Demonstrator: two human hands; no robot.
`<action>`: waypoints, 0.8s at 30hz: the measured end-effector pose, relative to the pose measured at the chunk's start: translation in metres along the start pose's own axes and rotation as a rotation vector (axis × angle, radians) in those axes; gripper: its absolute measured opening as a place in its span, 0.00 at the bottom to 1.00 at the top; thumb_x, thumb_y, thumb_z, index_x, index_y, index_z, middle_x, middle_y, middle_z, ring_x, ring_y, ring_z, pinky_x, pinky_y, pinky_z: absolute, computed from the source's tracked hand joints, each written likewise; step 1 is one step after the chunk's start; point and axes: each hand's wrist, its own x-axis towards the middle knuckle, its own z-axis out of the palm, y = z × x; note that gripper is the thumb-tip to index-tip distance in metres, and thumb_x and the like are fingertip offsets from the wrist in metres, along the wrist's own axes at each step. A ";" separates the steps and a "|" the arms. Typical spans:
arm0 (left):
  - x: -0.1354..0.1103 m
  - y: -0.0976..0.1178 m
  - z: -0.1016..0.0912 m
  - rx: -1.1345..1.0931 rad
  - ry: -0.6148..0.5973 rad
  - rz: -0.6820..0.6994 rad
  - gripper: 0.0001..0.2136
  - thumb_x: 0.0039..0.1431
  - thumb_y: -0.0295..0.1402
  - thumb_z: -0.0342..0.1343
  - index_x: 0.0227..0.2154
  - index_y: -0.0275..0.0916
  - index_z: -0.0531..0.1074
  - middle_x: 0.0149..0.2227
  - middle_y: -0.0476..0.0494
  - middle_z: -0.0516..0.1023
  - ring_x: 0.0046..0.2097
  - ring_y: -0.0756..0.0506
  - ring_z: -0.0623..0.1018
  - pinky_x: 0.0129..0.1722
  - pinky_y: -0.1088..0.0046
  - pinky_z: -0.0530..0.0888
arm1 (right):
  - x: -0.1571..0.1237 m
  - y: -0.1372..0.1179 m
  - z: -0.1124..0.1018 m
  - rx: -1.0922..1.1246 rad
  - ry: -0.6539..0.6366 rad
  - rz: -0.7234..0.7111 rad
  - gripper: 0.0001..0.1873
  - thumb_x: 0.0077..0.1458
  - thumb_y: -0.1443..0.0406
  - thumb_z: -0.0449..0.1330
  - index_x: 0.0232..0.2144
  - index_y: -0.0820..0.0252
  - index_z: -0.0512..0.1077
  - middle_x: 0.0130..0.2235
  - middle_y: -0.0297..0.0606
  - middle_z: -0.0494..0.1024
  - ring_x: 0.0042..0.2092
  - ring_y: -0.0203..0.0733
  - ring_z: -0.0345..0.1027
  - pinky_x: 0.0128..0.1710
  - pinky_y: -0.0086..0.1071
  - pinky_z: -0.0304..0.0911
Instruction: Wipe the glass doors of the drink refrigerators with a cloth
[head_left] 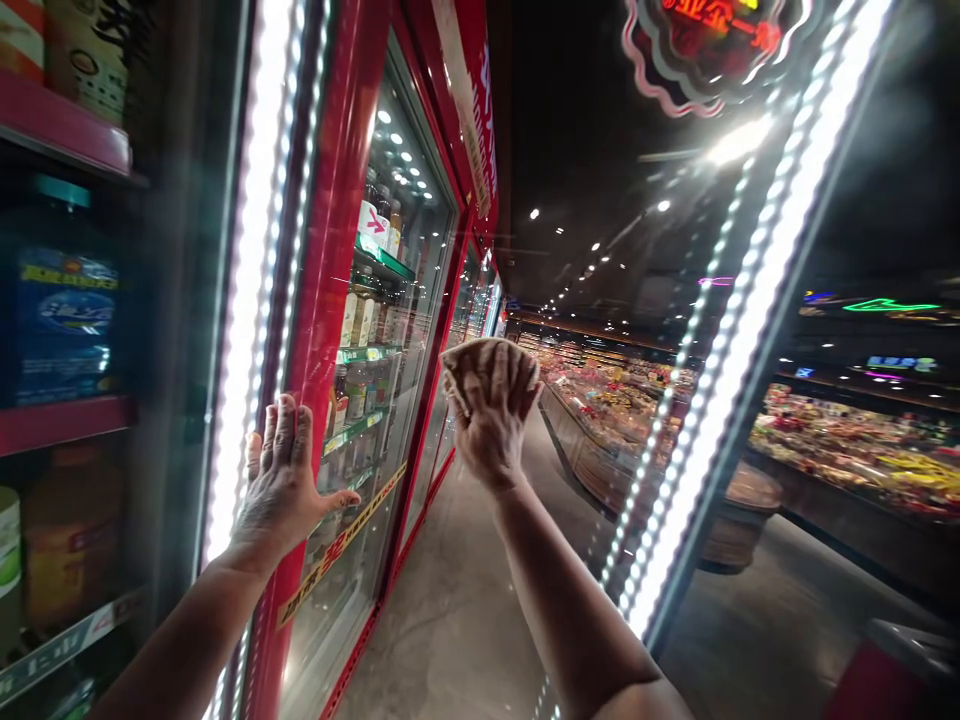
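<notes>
My right hand (491, 425) presses a light brown cloth (469, 350) flat with outstretched fingers, apparently against the clear glass of an open cooler door. Down the door's right side runs a bright LED strip (739, 310). Over on the left, my left hand (283, 480) is spread, thumb out to the right and nothing in it. It lies against or just before the edge between another LED strip (251, 250) and the red cooler frame (330, 240); whether it touches is hard to make out.
Shelves with a blue-labelled bottle (67, 300) stand at the left. Beyond the frame, a closed glass cooler (360, 520) holds several rows of drinks. Produce displays (615, 430) line the far side of the grey floor (442, 620). A neon sign (720, 40) hangs at the upper right.
</notes>
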 end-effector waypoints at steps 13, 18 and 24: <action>-0.002 -0.004 0.011 -0.063 -0.007 -0.053 0.64 0.44 0.50 0.72 0.75 0.38 0.36 0.76 0.30 0.38 0.76 0.31 0.40 0.74 0.44 0.45 | 0.013 -0.052 0.013 0.065 -0.020 -0.099 0.30 0.68 0.60 0.57 0.70 0.39 0.60 0.75 0.37 0.51 0.76 0.60 0.38 0.72 0.68 0.31; -0.002 -0.006 0.014 -0.075 -0.015 -0.054 0.62 0.44 0.50 0.72 0.75 0.39 0.41 0.75 0.30 0.43 0.76 0.30 0.44 0.74 0.45 0.48 | -0.003 -0.060 0.018 0.101 -0.090 -0.237 0.32 0.67 0.61 0.58 0.70 0.38 0.59 0.76 0.36 0.52 0.76 0.58 0.37 0.72 0.67 0.26; -0.004 -0.011 0.018 -0.100 0.022 -0.033 0.58 0.50 0.54 0.66 0.75 0.35 0.39 0.75 0.27 0.45 0.76 0.31 0.43 0.73 0.45 0.50 | 0.026 -0.089 0.023 0.142 -0.071 -0.167 0.32 0.68 0.60 0.57 0.71 0.41 0.58 0.76 0.37 0.50 0.77 0.56 0.35 0.73 0.64 0.27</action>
